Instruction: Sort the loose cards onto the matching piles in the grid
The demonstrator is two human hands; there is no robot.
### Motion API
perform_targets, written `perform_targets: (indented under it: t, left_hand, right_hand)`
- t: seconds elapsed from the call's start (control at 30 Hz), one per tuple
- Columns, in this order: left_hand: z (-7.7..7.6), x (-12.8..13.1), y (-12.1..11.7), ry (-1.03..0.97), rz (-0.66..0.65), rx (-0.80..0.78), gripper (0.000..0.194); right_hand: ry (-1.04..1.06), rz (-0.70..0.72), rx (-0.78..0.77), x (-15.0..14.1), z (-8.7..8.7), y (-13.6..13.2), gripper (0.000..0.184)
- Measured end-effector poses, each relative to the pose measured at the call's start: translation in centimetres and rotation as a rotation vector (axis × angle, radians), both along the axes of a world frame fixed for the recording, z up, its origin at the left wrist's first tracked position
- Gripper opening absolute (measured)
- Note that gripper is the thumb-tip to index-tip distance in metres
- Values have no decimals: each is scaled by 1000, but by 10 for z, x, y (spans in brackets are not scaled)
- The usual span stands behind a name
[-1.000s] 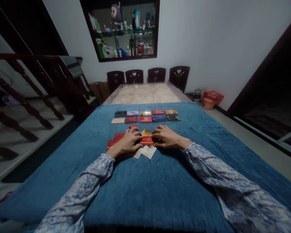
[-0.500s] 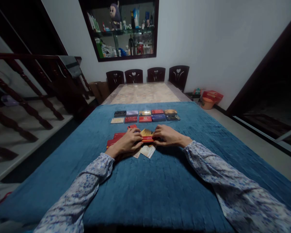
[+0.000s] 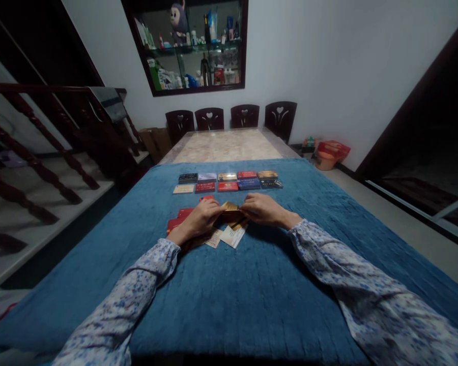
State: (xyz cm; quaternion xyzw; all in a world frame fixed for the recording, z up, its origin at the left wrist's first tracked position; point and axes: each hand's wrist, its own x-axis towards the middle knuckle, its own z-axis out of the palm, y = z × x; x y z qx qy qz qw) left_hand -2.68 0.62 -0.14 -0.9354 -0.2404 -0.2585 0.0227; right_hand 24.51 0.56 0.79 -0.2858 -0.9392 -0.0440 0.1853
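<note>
My left hand (image 3: 203, 217) pinches one end of a red card (image 3: 232, 211), and my right hand (image 3: 266, 210) pinches the other end. The card is turned almost edge-on to me, just above a loose pile of cards. Beneath and around it lie a whitish card (image 3: 234, 237), a beige card (image 3: 214, 239) and a gold card (image 3: 229, 206). Several red cards (image 3: 174, 223) spread out to the left, partly covered by my left hand and wrist. Beyond my hands, small card stacks (image 3: 228, 186) stand in two rows, in red, blue, black, gold and pale colours.
A blue cloth (image 3: 229, 300) covers the near part of the table, and its bare patterned top (image 3: 229, 145) shows at the far end. Dark chairs (image 3: 244, 116) stand behind it. A wooden railing (image 3: 38, 147) is at the left, an orange bucket (image 3: 324, 160) at the right.
The red card between my hands has tipped from showing its flat face to nearly edge-on, uncovering more of the cards beneath. My hands have hardly shifted.
</note>
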Motion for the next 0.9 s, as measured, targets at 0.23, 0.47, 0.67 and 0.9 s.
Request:
perform_targets:
  t: [0.23, 0.47, 0.67, 0.9]
  left_hand:
    - [2, 2, 0, -57, 71, -44, 32]
    - [0, 4, 7, -77, 104, -123, 36]
    - [-7, 8, 10, -147, 132, -131, 37]
    - [-14, 10, 10, -157, 156, -123, 44]
  right_hand:
    - [80, -97, 37, -1, -8, 3, 29]
    - [121, -153, 23, -3, -14, 6, 26]
    - [94, -265, 11, -7, -13, 1, 32]
    - [34, -304, 2, -10, -13, -1, 34]
